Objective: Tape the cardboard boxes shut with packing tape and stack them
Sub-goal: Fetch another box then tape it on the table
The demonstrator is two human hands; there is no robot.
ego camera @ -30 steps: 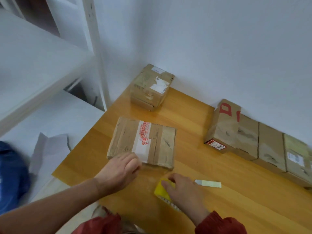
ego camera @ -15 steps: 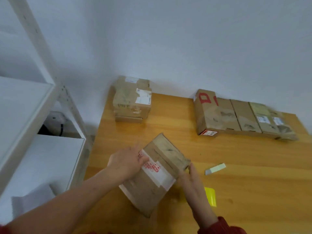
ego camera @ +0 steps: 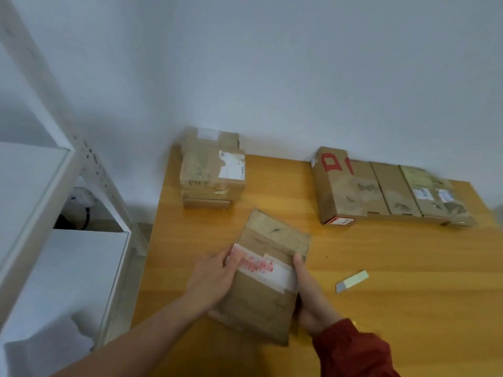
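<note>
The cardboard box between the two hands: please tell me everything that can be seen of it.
The cardboard box is flat, brown and worn, its flaps closed. A white tape band with red print crosses its top. It is turned at an angle over the wooden table. The left hand grips its left edge, the right hand its right edge.

We get soft, flat, dimmish light. Row of boxes (ego camera: 392, 191) at 3 o'clock smears with blur. Shelf post (ego camera: 92, 164) at 9 o'clock leans, wide-angle warped.
</note>
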